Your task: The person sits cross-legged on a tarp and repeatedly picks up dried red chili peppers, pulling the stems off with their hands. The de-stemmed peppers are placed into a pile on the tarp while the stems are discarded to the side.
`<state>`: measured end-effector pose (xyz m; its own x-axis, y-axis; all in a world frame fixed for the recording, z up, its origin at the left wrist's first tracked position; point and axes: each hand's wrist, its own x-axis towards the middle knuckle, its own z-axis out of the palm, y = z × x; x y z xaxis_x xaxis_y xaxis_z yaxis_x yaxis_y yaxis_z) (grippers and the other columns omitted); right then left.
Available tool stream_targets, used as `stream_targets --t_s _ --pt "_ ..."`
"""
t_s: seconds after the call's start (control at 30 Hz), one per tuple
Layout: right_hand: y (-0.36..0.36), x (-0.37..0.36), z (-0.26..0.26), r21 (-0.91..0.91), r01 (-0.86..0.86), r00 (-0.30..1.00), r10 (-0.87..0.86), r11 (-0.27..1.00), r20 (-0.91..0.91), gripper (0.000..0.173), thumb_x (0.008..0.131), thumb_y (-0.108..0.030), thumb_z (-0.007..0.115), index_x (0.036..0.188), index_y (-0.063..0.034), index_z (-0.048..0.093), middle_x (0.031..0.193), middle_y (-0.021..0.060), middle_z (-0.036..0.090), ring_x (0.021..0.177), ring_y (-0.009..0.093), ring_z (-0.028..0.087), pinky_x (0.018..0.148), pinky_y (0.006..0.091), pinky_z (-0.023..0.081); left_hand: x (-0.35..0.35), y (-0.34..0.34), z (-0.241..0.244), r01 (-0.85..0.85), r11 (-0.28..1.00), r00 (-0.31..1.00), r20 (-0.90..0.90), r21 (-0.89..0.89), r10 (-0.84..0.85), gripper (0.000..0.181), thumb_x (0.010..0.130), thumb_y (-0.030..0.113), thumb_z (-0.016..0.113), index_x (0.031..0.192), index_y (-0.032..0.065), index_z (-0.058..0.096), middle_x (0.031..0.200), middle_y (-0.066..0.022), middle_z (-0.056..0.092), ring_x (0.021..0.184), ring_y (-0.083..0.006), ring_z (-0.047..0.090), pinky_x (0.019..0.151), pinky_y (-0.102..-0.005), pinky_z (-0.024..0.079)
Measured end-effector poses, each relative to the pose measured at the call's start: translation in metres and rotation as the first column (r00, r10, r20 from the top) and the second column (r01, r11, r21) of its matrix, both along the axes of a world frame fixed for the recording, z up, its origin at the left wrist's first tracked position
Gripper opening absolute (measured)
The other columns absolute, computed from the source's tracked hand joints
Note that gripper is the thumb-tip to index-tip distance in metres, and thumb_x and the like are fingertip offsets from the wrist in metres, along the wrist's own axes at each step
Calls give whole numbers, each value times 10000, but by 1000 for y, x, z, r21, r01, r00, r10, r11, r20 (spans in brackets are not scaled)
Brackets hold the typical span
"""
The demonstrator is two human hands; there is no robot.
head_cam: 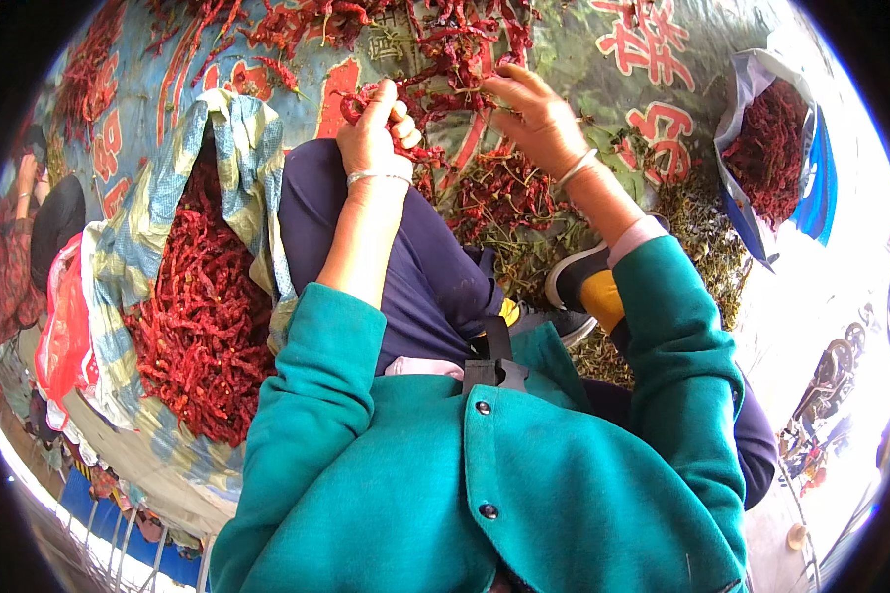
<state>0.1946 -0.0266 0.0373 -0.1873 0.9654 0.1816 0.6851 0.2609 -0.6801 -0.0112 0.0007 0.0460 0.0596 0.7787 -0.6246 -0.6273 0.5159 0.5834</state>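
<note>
My left hand [377, 132], with a bangle at the wrist, is closed around several dried red chillies [352, 108] above my left knee. Their ends stick out on both sides of the fist. To its right, my right hand [535, 118] hovers with bent fingers beside a heap of dried red chillies [456, 55]. The thumb and index fingertips are near that heap's edge; whether they pinch a chilli is unclear. Below the hands, between my legs, lies a smaller pile of chillies with pale stems [508, 191].
A checked woven sack [248, 141] full of red chillies [200, 341] stands at my left. A blue-and-white bag [819, 178] of chillies is at the right. Stems and leaf scraps [701, 237] litter the printed tarpaulin [564, 44]. Another person [18, 267] sits at the far left.
</note>
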Motion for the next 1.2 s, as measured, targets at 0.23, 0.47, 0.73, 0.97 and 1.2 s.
stream_targets --t_s 0.23,0.47,0.73,0.97,1.2 --pt "22 40 -32 -304 445 869 -488 843 -82 281 720 -209 671 947 -48 637 850 152 645 785 284 629 706 340 493 -1 -3 -1 46 999 999 -5 20 -46 268 856 344 575 742 109 516 546 43 389 415 -80 332 383 -236 262" --pt "101 27 -27 -171 603 773 -517 779 368 299 731 -271 640 909 -40 576 869 171 635 799 326 611 710 399 485 18 -24 2 469 842 806 -518 265 -285 242 702 168 765 653 55 557 541 49 490 497 -12 416 438 -188 314" --pt "81 59 -53 -550 376 712 -612 746 -344 271 749 -175 689 970 -25 640 800 50 651 650 97 613 518 215 473 23 -17 10 344 916 906 -330 205 -266 138 838 105 601 950 28 626 745 -60 613 464 -44 428 393 -192 310" --pt "-5 0 19 -627 10 448 -564 779 -694 219 842 -90 587 1017 41 595 811 89 633 654 132 609 594 249 530 29 -26 -4 416 821 865 -448 390 -226 157 847 131 601 970 37 625 868 -17 646 724 -81 597 607 -193 458" --pt "-57 -47 18 -681 147 398 -674 717 -623 135 775 -56 644 882 25 638 698 30 622 520 66 534 439 196 426 18 -54 -10 738 660 531 -727 143 -435 167 772 118 691 891 7 653 741 -7 640 651 -58 565 599 -215 479"
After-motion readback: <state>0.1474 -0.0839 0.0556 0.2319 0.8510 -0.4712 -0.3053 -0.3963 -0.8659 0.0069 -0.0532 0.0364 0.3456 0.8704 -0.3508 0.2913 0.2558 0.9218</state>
